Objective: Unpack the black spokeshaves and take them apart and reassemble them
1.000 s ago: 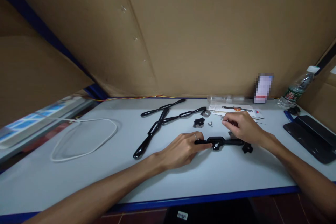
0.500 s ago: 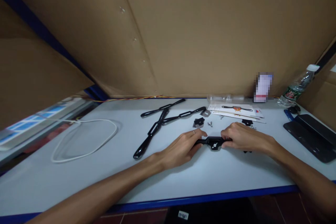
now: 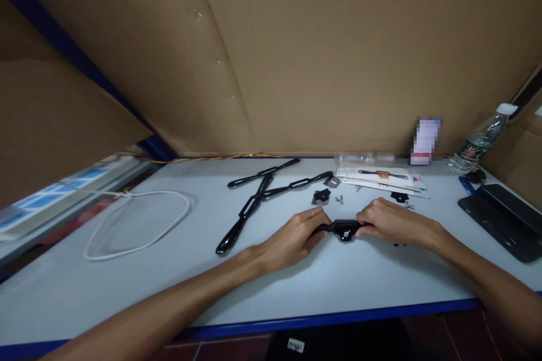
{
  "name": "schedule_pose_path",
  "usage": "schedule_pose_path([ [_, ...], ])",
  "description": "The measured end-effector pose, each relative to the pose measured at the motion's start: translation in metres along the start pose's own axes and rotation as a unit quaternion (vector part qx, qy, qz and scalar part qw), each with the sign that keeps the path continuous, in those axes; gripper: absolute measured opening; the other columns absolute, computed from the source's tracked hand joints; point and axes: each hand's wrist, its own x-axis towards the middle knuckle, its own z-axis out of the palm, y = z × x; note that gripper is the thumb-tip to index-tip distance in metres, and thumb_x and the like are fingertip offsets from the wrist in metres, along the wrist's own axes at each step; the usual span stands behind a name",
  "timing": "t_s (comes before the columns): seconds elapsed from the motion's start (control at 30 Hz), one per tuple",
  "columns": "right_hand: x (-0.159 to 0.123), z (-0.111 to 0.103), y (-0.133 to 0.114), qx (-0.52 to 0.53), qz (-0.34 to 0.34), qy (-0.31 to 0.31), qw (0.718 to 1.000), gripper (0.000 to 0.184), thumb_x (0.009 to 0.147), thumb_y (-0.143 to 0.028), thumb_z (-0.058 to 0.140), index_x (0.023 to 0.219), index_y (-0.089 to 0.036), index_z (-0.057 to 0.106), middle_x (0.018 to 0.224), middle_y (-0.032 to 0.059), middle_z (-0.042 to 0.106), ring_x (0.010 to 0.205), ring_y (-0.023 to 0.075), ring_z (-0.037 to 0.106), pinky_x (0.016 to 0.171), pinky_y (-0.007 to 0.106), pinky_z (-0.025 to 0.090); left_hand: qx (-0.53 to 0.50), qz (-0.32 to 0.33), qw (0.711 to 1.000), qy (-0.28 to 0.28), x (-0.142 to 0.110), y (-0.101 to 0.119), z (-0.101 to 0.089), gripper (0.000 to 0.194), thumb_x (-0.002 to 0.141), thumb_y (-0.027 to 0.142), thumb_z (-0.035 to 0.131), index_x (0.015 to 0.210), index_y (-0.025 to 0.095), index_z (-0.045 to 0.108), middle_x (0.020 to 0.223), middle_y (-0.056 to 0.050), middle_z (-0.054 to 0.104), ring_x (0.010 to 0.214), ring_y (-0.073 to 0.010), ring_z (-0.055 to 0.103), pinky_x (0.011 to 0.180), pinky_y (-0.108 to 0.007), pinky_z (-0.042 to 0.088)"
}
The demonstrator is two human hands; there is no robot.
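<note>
Both my hands grip a black spokeshave (image 3: 346,229) by its two handles, a little above the table. My left hand (image 3: 298,234) is closed round the left handle, my right hand (image 3: 383,223) round the right one. A plate with a silver screw shows at the tool's middle. Beyond my left hand lie a black cap with a blade (image 3: 322,197) and a wing screw (image 3: 339,199). Another black cap (image 3: 399,197) rests behind my right hand, and a dark piece is partly hidden under that wrist. Several black spokeshave bodies (image 3: 254,203) lie to the left.
A white cable loop (image 3: 138,256) lies on the left of the table (image 3: 169,304). Printed cards (image 3: 376,176) and clear plastic packaging (image 3: 364,158) are at the back. A phone (image 3: 425,141), a bottle (image 3: 478,144) and a black case (image 3: 502,223) stand or lie at the right.
The spokeshave has tilted slightly between my hands, and the fingers of both have shifted a little on its handles. The other things stay in place.
</note>
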Motion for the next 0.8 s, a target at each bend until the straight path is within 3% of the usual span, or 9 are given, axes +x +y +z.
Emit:
schedule_pose_path([
  [0.23,0.0014,-0.0006,0.0032,0.028,0.005,0.003,1.000,0.024,0.094,-0.028,0.069,0.072,-0.017,0.068,0.063,-0.0006,0.057,0.058,0.0122,0.046,0.056,0.026,0.028,0.000,-0.006,1.000,-0.004,0.0016,0.0023,-0.0015,0.016,0.096,0.014,0.049,0.106,0.019,0.060,0.099,-0.005,0.067,0.088,-0.0196,0.063,0.077,-0.034,0.053],
  [0.47,0.0022,0.0018,0.0024,0.036,-0.001,0.007,0.999,0.026,0.093,-0.029,0.069,0.070,-0.018,0.066,0.062,-0.0020,0.055,0.057,0.0117,0.044,0.056,0.027,0.028,0.029,-0.026,0.999,-0.001,0.0046,-0.0016,0.0046,0.007,0.097,0.025,0.059,0.098,0.018,0.062,0.089,-0.004,0.066,0.079,-0.0192,0.063,0.071,-0.031,0.050],
  [0.8,0.0024,0.0038,0.0003,0.037,-0.004,0.022,0.999,0.024,0.091,-0.025,0.069,0.069,-0.018,0.062,0.063,-0.0022,0.055,0.059,0.0118,0.044,0.057,0.027,0.028,0.071,-0.015,0.996,-0.049,0.0077,-0.0046,0.0008,0.025,0.101,0.037,0.057,0.085,0.018,0.059,0.076,0.000,0.058,0.068,-0.0160,0.054,0.061,-0.025,0.036],
])
